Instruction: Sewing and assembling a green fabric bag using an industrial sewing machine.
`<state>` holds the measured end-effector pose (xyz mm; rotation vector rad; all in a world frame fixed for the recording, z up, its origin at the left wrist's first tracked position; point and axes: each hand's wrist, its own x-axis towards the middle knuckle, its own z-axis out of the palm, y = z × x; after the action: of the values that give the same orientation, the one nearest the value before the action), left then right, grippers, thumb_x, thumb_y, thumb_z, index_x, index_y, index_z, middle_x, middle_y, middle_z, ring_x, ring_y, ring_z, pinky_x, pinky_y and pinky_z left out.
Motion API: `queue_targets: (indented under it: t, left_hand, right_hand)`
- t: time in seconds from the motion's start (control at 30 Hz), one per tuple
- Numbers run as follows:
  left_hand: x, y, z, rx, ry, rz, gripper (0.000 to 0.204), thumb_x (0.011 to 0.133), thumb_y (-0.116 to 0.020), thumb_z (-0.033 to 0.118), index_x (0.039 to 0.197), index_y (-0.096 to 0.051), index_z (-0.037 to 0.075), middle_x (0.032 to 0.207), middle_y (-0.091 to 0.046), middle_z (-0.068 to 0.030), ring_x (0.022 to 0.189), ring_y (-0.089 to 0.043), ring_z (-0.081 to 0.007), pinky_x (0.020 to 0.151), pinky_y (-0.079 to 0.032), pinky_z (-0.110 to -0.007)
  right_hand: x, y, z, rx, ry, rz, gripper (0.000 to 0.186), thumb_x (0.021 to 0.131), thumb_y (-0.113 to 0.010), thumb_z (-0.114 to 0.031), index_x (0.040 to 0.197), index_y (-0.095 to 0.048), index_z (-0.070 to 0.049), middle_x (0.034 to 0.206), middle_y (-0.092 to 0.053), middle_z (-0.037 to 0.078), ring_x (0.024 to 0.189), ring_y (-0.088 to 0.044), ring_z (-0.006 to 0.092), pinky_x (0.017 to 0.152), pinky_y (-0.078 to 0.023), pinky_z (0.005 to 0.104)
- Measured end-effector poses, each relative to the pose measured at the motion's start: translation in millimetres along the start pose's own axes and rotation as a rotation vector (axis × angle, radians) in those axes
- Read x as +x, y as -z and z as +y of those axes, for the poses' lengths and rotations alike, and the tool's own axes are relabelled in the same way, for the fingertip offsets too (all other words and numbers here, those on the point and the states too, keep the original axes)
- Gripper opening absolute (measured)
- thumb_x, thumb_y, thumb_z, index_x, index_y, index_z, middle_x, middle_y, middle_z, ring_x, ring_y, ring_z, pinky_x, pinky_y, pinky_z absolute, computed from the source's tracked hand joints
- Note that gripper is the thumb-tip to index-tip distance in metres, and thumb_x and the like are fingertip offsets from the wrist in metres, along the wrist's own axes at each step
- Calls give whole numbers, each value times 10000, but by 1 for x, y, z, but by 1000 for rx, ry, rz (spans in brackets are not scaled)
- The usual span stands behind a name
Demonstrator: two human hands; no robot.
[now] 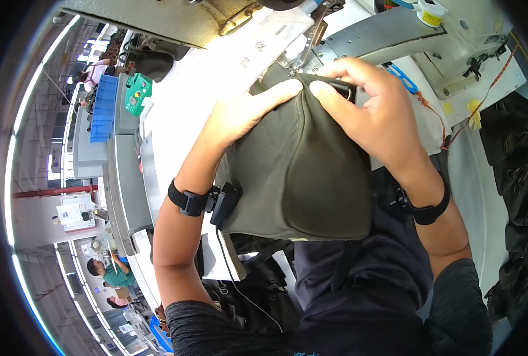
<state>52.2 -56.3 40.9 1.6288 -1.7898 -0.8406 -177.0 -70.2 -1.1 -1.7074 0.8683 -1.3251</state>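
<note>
A dark olive fabric piece with a seam down its middle [293, 184], like a bag body, lies bunched in front of me beneath the needle area of a sewing machine [293, 65]. My left hand [252, 107] grips its upper left part, thumb pressed near the seam and fingers hidden. My right hand [370, 113] holds the upper right part, thumb beside the seam and fingers curled over a dark edge or strip [344, 87]. Both hands are close to the metal presser parts, which are partly hidden by the cloth. Each wrist wears a black strap with a device.
Blue thread snips [401, 77] on orange cord and an oil bottle [430, 15] are at upper right. Dark fabric pieces [507, 196] hang at far right. A green box [138, 93] and blue bins [102, 108] stand left; co-workers [111, 274] are farther off.
</note>
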Motion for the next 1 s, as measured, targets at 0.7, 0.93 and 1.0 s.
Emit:
queue_targets:
  t: [0.7, 0.93, 1.0]
  left_hand:
    - [1, 10, 8, 2, -75, -72, 735, 799, -875, 430, 1378, -623, 54, 1312, -649, -129, 1152, -584, -214, 996, -498, -364]
    - [15, 9, -3, 142, -349, -20, 461, 866, -835, 336, 1198, -736, 32, 976, -732, -37, 877, -630, -114, 804, -527, -288]
    - [18, 10, -7, 178, -407, -7, 455, 858, -842, 351, 1174, -745, 39, 909, -719, -21, 800, -609, -94, 731, -520, -278]
  right_hand:
    - [55, 19, -7, -211, 102, -377, 133, 873, -713, -163, 894, -691, -34, 574, -434, -15, 543, -366, 64, 516, -319, 284]
    - [74, 28, -14, -283, 23, -477, 226, 873, -716, -240, 848, -703, -16, 606, -543, 16, 553, -438, 94, 534, -365, 300]
    - [75, 28, -13, -286, 25, -480, 228, 875, -717, -241, 850, -706, -15, 614, -557, 19, 560, -454, 92, 541, -374, 293]
